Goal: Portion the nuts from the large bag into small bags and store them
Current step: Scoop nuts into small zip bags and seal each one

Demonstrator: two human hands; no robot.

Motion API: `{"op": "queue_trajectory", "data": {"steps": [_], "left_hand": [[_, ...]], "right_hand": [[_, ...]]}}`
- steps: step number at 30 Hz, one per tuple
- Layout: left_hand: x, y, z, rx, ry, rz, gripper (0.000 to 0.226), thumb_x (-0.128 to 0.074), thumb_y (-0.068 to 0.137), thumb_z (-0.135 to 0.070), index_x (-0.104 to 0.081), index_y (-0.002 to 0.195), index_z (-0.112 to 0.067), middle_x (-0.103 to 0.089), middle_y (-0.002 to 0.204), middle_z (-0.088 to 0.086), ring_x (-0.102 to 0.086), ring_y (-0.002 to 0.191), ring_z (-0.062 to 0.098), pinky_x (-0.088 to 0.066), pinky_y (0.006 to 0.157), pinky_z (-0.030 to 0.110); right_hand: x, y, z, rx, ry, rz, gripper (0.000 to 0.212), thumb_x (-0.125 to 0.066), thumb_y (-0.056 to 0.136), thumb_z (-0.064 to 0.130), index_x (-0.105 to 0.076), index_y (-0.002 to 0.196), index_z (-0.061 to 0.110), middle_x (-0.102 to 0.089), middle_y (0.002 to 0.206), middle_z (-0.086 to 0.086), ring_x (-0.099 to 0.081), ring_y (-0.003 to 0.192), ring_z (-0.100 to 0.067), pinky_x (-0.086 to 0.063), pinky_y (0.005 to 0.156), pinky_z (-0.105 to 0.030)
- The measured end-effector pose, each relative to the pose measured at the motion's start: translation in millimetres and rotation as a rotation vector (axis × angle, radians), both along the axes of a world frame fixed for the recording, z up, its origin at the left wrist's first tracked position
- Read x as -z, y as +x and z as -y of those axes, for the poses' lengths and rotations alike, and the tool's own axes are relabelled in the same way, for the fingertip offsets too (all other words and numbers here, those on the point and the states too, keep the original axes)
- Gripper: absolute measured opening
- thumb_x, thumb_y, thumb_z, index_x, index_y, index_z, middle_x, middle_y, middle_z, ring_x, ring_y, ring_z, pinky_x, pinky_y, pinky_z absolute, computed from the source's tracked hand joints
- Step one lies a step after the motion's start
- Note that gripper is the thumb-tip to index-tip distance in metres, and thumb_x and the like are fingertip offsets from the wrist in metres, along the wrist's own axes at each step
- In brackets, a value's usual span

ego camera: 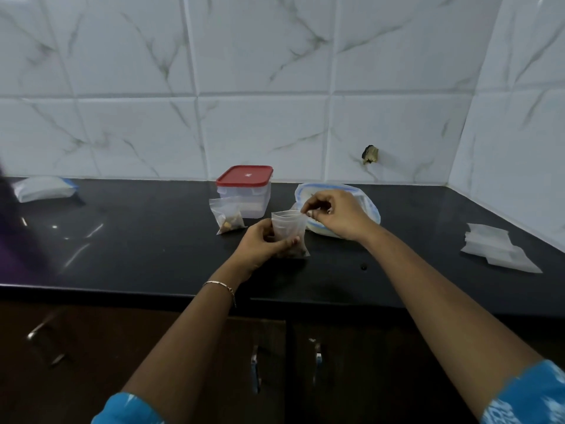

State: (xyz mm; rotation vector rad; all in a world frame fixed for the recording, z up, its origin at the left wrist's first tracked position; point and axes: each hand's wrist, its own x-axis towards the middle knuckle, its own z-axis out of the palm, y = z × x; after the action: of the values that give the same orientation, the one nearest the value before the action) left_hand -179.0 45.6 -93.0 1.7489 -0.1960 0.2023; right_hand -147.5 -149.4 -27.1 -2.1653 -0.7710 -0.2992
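**Q:** Head view: what's nearest?

**A:** My blue sleeves [128, 408], with both forearms reaching over the worktop [153, 240]. My left hand [260, 243] holds the small bag [289, 231] upright, fingers [290, 241] curled round it, nuts [295, 250] at the bottom.

**Q:** And the right?

**A:** My right hand [336, 212] pinches the bag's mouth at its right corner, from above. The large bag [371, 209] lies just behind.

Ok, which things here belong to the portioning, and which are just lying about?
In the job: small bag gripped by left hand and right hand; filled bag; large bag; red-lidded container; empty bags at right.
Lying about: plastic packet far left; wall-tile hole.
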Motion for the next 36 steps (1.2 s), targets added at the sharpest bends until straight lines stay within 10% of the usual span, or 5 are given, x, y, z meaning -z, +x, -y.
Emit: {"op": "queue_trajectory", "data": {"steps": [6,18,27,36], "left_hand": [[-1,-2,-3,-0.034,-0.347,-0.021,0.017,-0.063,0.091,-0.016,-0.061,0.106,-0.008,-0.068,0.092,0.006,-0.065,0.085,0.019,-0.053,0.082,0.036],[-3,-8,1,-0.111,-0.309,0.042,0.004,-0.058,0.095,-0.016,-0.058,0.093,-0.013,-0.065,0.078,0.000,-0.063,0.070,0.012,-0.053,0.070,0.035],[3,2,-1,-0.205,-0.242,0.035,0.026,-0.061,0.094,-0.023,-0.064,0.107,0.000,-0.070,0.092,0.017,-0.066,0.084,0.028,-0.054,0.082,0.049],[6,8,-5,-0.265,-0.178,0.098,0.022,-0.064,0.092,-0.023,-0.068,0.102,-0.004,-0.071,0.095,0.010,-0.069,0.092,0.021,-0.057,0.082,0.033]], "right_hand": [[14,1,-5,-0.011,0.268,-0.153,0.015,-0.072,0.084,0.007,-0.072,0.096,0.016,-0.072,0.093,-0.001,-0.063,0.084,-0.021,-0.052,0.081,-0.021],[55,1,-32,0.161,0.708,-0.328,0.006,-0.073,0.084,0.019,-0.072,0.086,0.014,-0.072,0.088,-0.001,-0.065,0.089,-0.013,-0.051,0.083,-0.024],[61,4,-33,0.186,0.653,-0.275,0.005,-0.070,0.087,0.016,-0.072,0.090,0.012,-0.070,0.093,-0.003,-0.064,0.092,-0.013,-0.048,0.081,-0.018],[60,0,-34,0.190,0.613,-0.163,0.004,-0.067,0.090,0.017,-0.069,0.088,0.014,-0.066,0.085,0.005,-0.057,0.080,-0.001,-0.043,0.071,-0.006]]}}
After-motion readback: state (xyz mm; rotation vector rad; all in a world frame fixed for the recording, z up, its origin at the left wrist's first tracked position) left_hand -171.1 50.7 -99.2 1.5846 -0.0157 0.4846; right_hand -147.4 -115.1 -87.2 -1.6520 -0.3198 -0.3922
